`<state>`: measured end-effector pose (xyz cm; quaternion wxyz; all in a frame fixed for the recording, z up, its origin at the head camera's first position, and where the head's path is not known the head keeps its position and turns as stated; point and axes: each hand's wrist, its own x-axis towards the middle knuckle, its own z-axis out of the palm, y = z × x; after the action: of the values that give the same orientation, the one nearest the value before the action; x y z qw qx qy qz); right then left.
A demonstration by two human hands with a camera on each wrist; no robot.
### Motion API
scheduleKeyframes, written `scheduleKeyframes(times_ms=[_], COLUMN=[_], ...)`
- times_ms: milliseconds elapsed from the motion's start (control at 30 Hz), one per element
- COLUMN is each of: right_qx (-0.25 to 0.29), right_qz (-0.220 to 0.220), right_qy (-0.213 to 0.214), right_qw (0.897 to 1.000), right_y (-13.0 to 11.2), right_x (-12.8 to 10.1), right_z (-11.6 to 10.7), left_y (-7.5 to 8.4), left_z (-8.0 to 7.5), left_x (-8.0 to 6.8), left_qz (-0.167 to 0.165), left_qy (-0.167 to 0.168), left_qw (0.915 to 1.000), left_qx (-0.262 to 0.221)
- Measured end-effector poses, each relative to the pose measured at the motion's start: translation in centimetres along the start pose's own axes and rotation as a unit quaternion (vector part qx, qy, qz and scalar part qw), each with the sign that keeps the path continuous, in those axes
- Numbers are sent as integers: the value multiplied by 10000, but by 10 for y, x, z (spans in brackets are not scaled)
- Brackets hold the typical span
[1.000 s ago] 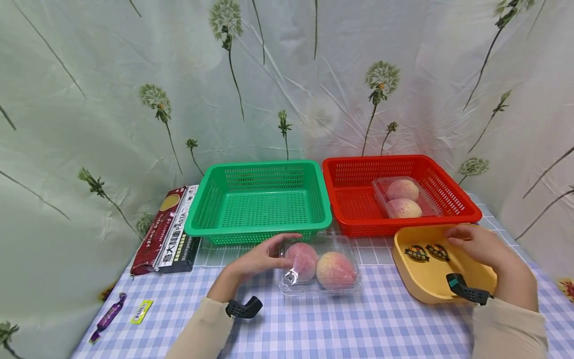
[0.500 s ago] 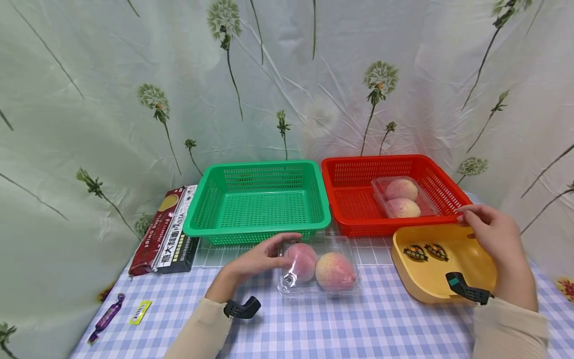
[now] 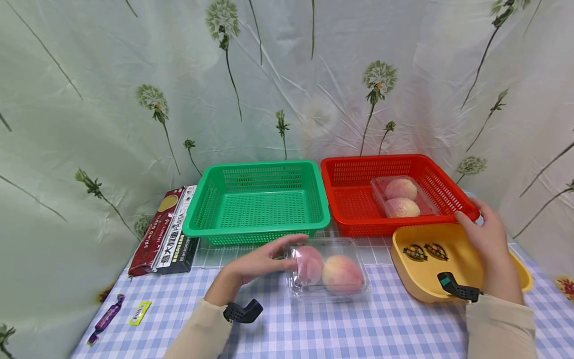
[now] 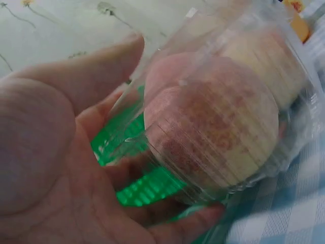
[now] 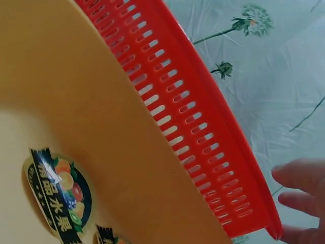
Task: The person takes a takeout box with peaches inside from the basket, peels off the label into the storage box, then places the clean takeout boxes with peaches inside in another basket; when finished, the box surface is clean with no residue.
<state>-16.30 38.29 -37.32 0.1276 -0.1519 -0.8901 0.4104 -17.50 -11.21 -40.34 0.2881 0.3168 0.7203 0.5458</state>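
Observation:
My left hand (image 3: 264,257) holds the left end of a clear plastic box (image 3: 332,295) with two peaches inside. In the left wrist view, fingers curve behind the box around the nearer peach (image 4: 213,122), seen through the plastic. At the front right corner of the red basket (image 3: 367,227) is my right hand (image 3: 482,229), reaching above a yellow tub (image 3: 426,279). The right wrist view shows its spread fingertips (image 5: 299,173) just outside that corner. Two round fruit stickers, one a fruit sticker (image 5: 61,193) seen close, are on the tub's inner wall.
A second peach box (image 3: 401,197) lies in the red basket. Beside that basket stands a green basket (image 3: 264,209), with pasta packages (image 3: 161,234) at its left. A purple wrapped candy (image 3: 106,319) and a yellow packet (image 3: 141,312) lie at the front left.
My right hand has gone from over the yellow tub up to the red basket's corner. The peach box at my left hand has shifted slightly right and toward me.

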Motion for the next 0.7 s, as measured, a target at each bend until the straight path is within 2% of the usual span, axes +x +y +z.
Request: scheduleKeyframes(times_ms=[167,500,700], right_qx=[190,399,467], right_qz=[-110,113,157], right_qy=[-266,-417,-378], right_qw=[9994,9983,9981], right_y=[8,13,14], right_x=[1,2,3], right_z=[3,7,8], left_y=[4,0,-3], left_z=[5,11,11], left_x=[1,7,8], left_qz=[-257,-755,-873], left_qy=[42,686,568], left_qw=[9993,9918,9879], left_qx=[-284,-764,-1151])
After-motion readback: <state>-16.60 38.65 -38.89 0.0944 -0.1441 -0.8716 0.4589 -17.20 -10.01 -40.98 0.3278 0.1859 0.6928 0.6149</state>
